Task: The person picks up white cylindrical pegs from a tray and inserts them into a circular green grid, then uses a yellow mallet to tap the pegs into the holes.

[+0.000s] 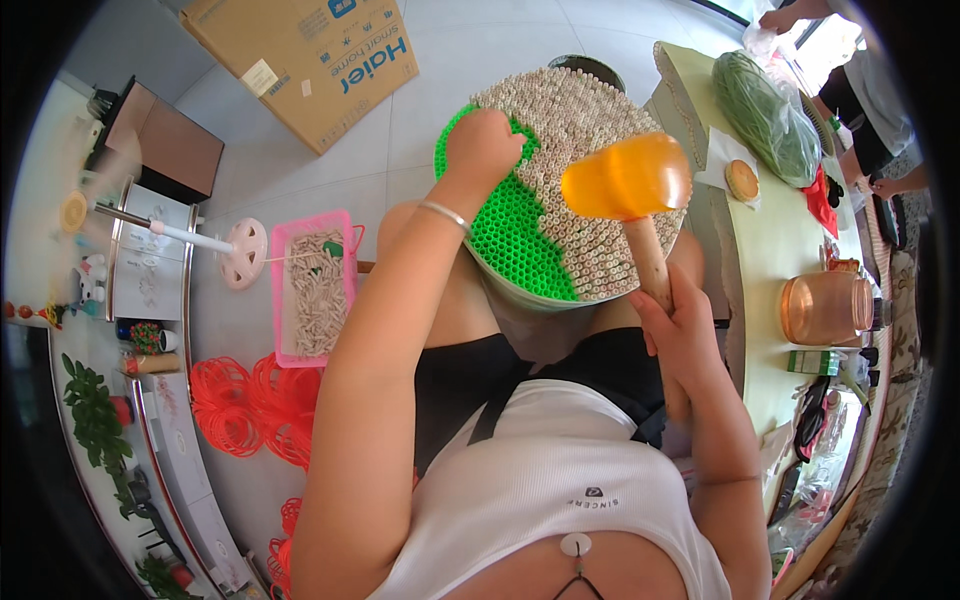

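A round bundle of upright green tubes (510, 240) stands in front of me, between my knees. Small pale cylinders (575, 108) pack its far and right portions, while the near-left tubes look hollow. My left hand (483, 148) is closed with its fingertips down at the line where green tubes meet pale ones; whatever it may pinch is hidden. In my right hand (683, 318) is a mallet with a translucent orange head (628, 178) and a wooden handle. I grip it partway along the handle, and the head is raised above the right side of the bundle.
Left of my leg, a pink basket (352, 290) holds loose pale cylinders. Red coils (270, 400) lie on the floor near it. A cardboard box (300, 70) stands ahead on the left. A cluttered table (735, 235) runs along my right; another person (870, 105) is beyond it.
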Action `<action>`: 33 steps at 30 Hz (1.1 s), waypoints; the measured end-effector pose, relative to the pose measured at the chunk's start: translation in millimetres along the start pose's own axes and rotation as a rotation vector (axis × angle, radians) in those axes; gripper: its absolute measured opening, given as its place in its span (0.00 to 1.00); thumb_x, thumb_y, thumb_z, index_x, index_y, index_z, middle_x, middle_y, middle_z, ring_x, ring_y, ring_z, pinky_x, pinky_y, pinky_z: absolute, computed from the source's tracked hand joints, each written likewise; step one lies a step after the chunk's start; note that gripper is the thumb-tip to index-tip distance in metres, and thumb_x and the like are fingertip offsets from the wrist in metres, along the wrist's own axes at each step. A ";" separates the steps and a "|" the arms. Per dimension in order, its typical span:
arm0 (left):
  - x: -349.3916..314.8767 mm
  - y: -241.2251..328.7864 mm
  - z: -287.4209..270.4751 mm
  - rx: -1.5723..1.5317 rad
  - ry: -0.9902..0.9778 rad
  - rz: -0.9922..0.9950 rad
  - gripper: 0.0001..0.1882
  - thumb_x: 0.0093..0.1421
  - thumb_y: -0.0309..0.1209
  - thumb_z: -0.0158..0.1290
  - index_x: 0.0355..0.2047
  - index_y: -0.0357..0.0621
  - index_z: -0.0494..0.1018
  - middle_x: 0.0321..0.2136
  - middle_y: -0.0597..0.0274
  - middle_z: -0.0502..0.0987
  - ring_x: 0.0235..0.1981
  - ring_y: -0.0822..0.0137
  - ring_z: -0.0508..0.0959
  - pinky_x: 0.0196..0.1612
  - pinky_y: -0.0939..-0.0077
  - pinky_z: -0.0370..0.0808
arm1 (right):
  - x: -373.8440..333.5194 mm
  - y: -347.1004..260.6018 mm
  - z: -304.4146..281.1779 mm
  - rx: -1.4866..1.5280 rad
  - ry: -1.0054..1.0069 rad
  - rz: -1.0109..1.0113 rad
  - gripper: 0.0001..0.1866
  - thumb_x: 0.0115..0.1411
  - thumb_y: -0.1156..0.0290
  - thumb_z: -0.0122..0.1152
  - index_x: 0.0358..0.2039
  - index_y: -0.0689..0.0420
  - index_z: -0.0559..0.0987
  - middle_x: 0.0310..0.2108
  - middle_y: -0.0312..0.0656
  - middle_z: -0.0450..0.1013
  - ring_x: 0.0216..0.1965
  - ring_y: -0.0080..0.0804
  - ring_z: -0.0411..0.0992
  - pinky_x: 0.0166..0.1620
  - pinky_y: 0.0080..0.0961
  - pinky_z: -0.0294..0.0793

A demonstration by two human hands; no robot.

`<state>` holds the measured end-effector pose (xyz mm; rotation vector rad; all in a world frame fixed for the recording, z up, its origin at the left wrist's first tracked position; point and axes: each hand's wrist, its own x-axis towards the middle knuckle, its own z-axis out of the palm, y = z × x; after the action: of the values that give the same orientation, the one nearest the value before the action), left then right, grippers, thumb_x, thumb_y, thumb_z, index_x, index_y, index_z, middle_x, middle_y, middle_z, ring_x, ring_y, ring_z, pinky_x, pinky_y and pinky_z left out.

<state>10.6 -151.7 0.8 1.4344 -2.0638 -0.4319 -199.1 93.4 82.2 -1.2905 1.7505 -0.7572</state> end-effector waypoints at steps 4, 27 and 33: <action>18.0 12.6 8.1 0.201 -0.049 -0.072 0.05 0.51 0.27 0.55 0.24 0.40 0.79 0.27 0.46 0.80 0.31 0.46 0.80 0.34 0.53 0.76 | -7.6 11.2 -1.6 0.162 0.018 0.065 0.10 0.65 0.70 0.62 0.33 0.58 0.69 0.18 0.32 0.66 0.14 0.16 0.64 0.17 0.19 0.62; -74.2 20.7 -14.7 -0.214 -0.131 0.372 0.05 0.52 0.24 0.60 0.31 0.42 0.78 0.27 0.55 0.77 0.31 0.53 0.78 0.35 0.62 0.74 | -6.3 32.9 0.1 0.256 0.004 0.130 0.08 0.65 0.73 0.62 0.39 0.61 0.71 0.17 0.32 0.67 0.13 0.17 0.64 0.18 0.18 0.64; -72.4 23.3 -15.8 -0.048 -0.152 0.480 0.06 0.52 0.25 0.60 0.32 0.41 0.79 0.27 0.56 0.78 0.32 0.54 0.78 0.35 0.62 0.74 | -2.4 29.7 3.6 0.228 -0.036 0.118 0.09 0.65 0.72 0.62 0.36 0.60 0.71 0.19 0.33 0.67 0.15 0.17 0.65 0.18 0.17 0.63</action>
<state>21.5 -74.9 6.2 0.8547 -2.4061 -0.3939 -209.4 104.5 56.3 -1.0331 1.6436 -0.8339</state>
